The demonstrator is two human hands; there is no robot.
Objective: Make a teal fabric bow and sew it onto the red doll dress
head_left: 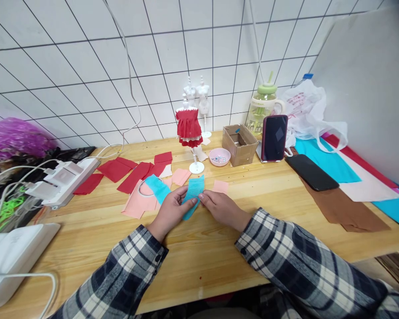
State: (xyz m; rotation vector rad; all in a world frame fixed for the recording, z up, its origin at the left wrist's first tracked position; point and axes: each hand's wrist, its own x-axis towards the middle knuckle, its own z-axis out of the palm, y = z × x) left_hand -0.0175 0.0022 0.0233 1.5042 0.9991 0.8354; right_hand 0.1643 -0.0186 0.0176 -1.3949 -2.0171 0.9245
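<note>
While the left hand point(170, 207) lays its thumb across the front of a light-blue strip point(195, 187), with its fingers curled in close behind, the right hand point(223, 208) pinches the strip's right edge between thumb and bent forefinger, so both grips are closed on the one piece. The strip is held between the two hands over the near middle of the wooden table point(182, 270), tilted a little, its far end rising beyond the left thumb and its near end showing below it. Just left of the left hand, a second blue strip point(157, 188) lies across a ring point(140, 188) and some pink pieces point(136, 206); red pieces point(133, 177) spread farther left, toward a white power strip point(68, 179). Beyond the hands stands a small dress form in a ruffled red dress point(189, 126), with bare white forms point(203, 97) behind it. To its right come a pink bowl point(219, 163) of small beads, an open cardboard box point(241, 150) and an upright phone point(274, 137), with a green-lidded jug point(261, 108) behind. Farther right, a dark phone point(312, 172) lies partly on brown material point(346, 208), beside blue, pink and red sheets point(362, 181).
</note>
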